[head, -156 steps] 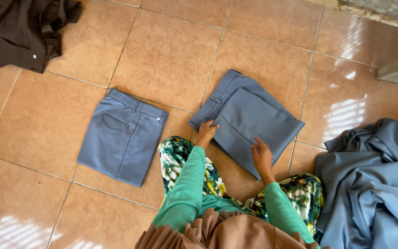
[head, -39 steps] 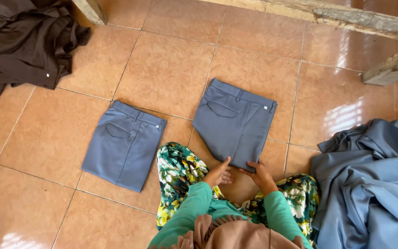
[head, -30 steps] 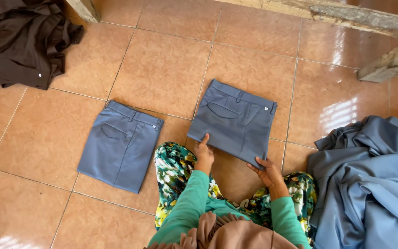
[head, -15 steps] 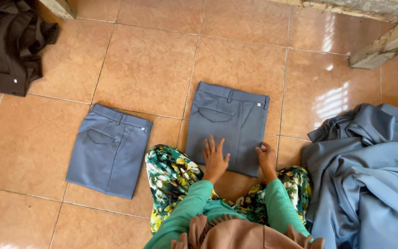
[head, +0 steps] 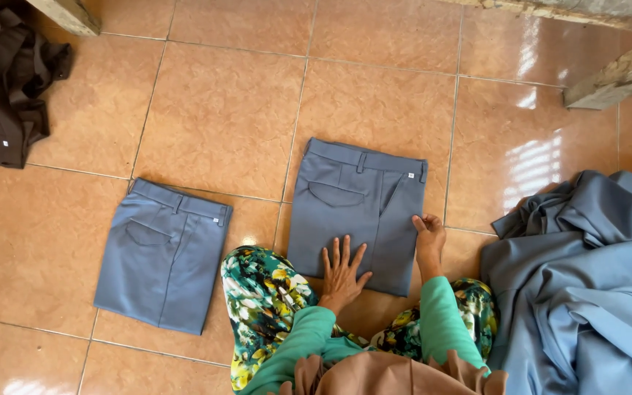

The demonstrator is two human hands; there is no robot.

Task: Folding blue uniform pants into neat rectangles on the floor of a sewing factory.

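folded grey trousers (head: pixel 356 212) on tiled floor (head: pixel 221 110) before the knees: soft, light, limp cloth, likely best gripped at stiffer waistband or side edges. left hand (head: pixel 341 274) spread flat on lower hem, gripping nothing; right hand (head: pixel 430 235) fingers curled loosely at right edge, pinch uncertain.

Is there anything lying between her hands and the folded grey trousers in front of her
Nothing visible. The left hand lies flat on the folded trousers near their lower edge, and the right hand touches their right edge. The second folded pair and the grey cloth pile lie off to either side.
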